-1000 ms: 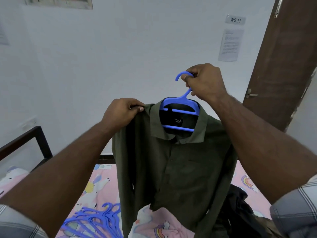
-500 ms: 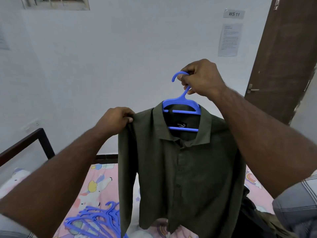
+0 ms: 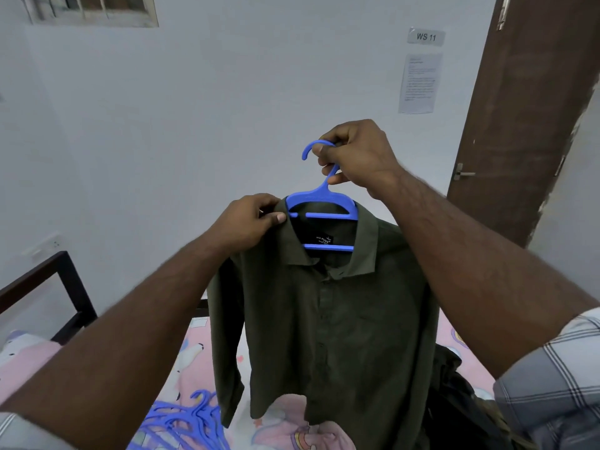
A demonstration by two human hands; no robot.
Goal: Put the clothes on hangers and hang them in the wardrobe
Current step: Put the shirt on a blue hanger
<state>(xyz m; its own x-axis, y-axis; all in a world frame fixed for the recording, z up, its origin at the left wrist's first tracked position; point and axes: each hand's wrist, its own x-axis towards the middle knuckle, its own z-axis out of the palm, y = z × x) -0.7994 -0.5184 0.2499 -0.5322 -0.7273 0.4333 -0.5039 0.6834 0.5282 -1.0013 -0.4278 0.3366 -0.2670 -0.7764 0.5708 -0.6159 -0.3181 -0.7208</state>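
Room: white wall [image 3: 227,125] fills the head view; a barred window at 11 o'clock, a "WS 11" sign and a printed sheet at 1 o'clock, a brown door [image 3: 526,125] at 2 o'clock. No wardrobe shows.
Bed: a pink cartoon-print bed [image 3: 201,362] runs along the bottom, its dark frame at 9 o'clock; it serves as the sorting surface.
Shirt: an olive shirt [image 3: 324,319] hangs at centre, clear of the bed except perhaps its hem, collar draped over the hanger's shoulders, so it falls straight.
Hanger: a blue hanger [image 3: 321,203] sits inside the collar, hook up at 12 o'clock, carrying the shirt's weight.
Right hand: the right hand [image 3: 354,154] curls round the hook and neck, gripping it to hold everything aloft.
Left hand: the left hand [image 3: 250,219] pinches the shirt's shoulder by the collar at about 10 o'clock of the hanger, likely seating the cloth over that arm.
Spares: more blue hangers [image 3: 181,420] lie piled at 7 o'clock, within reach for later garments.
Pile: dark clothes [image 3: 454,401] wait on the bed at 5 o'clock.
Stage: the shirt looks nearly hung; carrying it to the wardrobe remains.
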